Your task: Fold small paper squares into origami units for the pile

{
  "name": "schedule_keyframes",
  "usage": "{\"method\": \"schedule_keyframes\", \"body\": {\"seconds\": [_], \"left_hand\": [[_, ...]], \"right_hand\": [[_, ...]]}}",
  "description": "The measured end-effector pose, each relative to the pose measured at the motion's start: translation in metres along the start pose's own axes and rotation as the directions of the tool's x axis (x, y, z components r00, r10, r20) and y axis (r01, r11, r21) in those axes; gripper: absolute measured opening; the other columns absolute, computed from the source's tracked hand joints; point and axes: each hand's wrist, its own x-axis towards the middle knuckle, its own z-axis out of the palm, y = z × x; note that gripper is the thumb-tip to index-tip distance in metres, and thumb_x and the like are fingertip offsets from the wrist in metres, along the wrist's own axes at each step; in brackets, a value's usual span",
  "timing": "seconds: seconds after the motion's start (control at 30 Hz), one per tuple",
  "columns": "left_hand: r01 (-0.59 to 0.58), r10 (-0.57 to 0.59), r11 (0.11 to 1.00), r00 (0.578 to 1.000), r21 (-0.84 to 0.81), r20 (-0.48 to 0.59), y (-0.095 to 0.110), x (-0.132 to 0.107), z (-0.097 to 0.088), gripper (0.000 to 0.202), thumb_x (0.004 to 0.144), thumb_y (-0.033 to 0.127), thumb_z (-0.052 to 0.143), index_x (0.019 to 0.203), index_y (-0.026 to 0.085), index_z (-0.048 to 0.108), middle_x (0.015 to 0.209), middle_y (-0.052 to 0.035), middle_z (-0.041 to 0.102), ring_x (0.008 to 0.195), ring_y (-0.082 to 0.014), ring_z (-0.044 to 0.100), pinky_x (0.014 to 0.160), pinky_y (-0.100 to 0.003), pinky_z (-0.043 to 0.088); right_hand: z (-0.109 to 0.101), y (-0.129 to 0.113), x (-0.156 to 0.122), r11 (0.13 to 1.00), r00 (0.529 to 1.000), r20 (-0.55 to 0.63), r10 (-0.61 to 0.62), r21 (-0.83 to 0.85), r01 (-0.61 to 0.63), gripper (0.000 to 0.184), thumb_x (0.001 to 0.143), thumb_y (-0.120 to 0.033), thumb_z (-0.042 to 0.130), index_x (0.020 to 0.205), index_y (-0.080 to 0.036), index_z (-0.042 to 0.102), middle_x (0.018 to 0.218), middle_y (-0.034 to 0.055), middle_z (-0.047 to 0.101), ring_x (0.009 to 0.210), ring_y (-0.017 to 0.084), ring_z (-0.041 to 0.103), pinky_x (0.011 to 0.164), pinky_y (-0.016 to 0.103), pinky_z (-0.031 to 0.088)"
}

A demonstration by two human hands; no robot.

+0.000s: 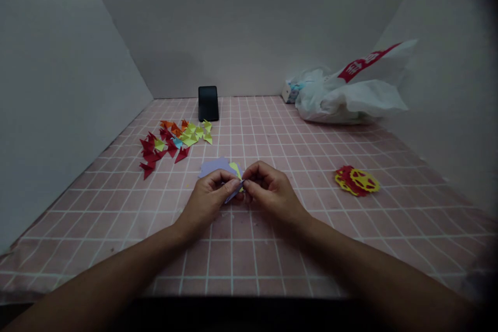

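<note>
My left hand (210,194) and my right hand (270,189) meet at the middle of the pink checked table (249,249). Both pinch a small lilac piece of paper (233,193) between thumbs and fingertips. Just behind my fingers lie lilac paper sheets (213,166) with a yellow-green piece (235,168) on top, partly hidden by my hands.
A heap of folded paper triangles (171,141) in red, orange, yellow-green and blue lies at the back left. A black phone (208,103) stands by the rear wall. A white plastic bag (350,96) fills the back right corner. Red and yellow paper cut-outs (356,181) lie to the right.
</note>
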Motion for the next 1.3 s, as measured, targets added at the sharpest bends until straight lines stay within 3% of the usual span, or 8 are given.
{"method": "schedule_keyframes", "body": {"seconds": [0.7, 1.1, 1.3], "left_hand": [[-0.107, 0.11, 0.977, 0.994, 0.184, -0.004, -0.0006, -0.0005, -0.0029, 0.016, 0.084, 0.031, 0.067, 0.078, 0.016, 0.065, 0.072, -0.0013, 0.065, 0.068, -0.0139, 0.061, 0.069, -0.027, 0.049], [-0.149, 0.151, 0.962, 0.989, 0.228, 0.01, -0.0018, -0.0005, -0.0046, 0.014, 0.086, 0.029, 0.065, 0.08, 0.016, 0.067, 0.074, -0.0019, 0.066, 0.072, -0.0144, 0.06, 0.073, -0.028, 0.048], [-0.143, 0.146, 0.965, 0.989, 0.219, 0.002, -0.0013, 0.0003, -0.0053, 0.013, 0.083, 0.027, 0.067, 0.077, 0.017, 0.066, 0.07, -0.0002, 0.065, 0.069, -0.0136, 0.061, 0.071, -0.027, 0.048]], "right_hand": [[-0.0002, -0.0042, -0.0016, 0.998, 0.999, 0.017, 0.046, 0.033, -0.047, 0.006, 0.081, -0.023, 0.062, 0.082, -0.02, 0.058, 0.07, -0.0026, 0.06, 0.057, 0.01, 0.057, 0.055, 0.026, 0.047], [-0.0001, -0.0042, -0.0011, 0.997, 0.997, -0.018, 0.07, 0.023, -0.07, 0.01, 0.079, -0.024, 0.065, 0.077, -0.019, 0.056, 0.064, -0.0029, 0.061, 0.053, 0.011, 0.058, 0.052, 0.025, 0.046], [-0.0004, -0.0037, -0.0015, 0.993, 0.996, 0.021, 0.089, 0.08, -0.091, 0.009, 0.082, -0.025, 0.062, 0.08, -0.019, 0.057, 0.066, -0.003, 0.061, 0.053, 0.01, 0.058, 0.052, 0.025, 0.046]]}}
